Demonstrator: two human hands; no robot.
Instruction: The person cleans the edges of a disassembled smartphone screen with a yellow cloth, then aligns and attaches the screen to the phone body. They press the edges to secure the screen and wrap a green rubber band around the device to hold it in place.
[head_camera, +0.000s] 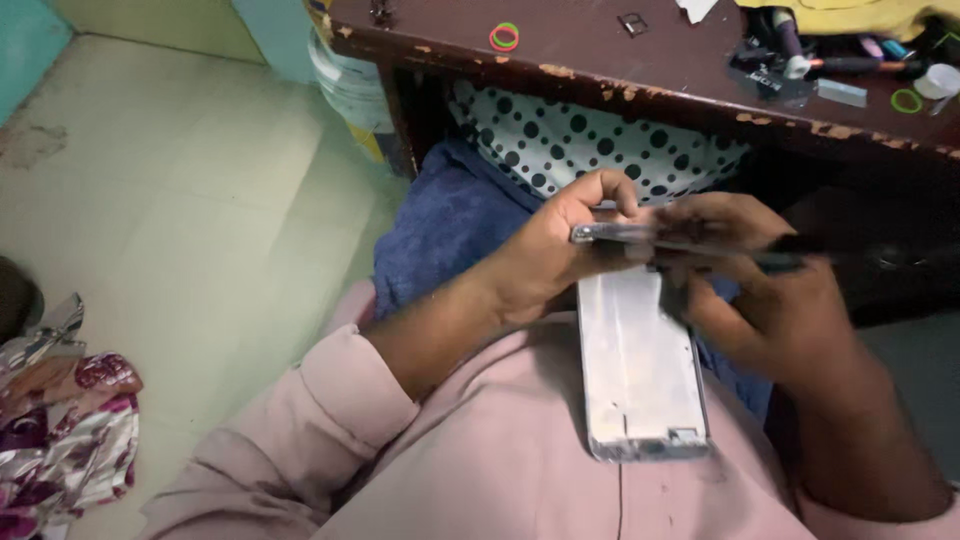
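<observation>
My left hand (560, 250) grips the near end of a thin flat phone part (625, 234), held edge-on over my lap. My right hand (750, 290) pinches the same part from the right and also holds a dark slender tool (800, 250) along it. Below the hands, a silver phone frame (640, 365) lies flat on my pink shirt, its open inner side up. Part of the frame's top end is hidden behind my fingers.
A worn dark wooden table (600, 70) stands ahead, carrying red and green rubber bands (504, 37), pens and small tools (800, 55) at the right. A white bucket (350, 85) stands by the table leg. Patterned cloth (60, 430) lies on the tiled floor at left.
</observation>
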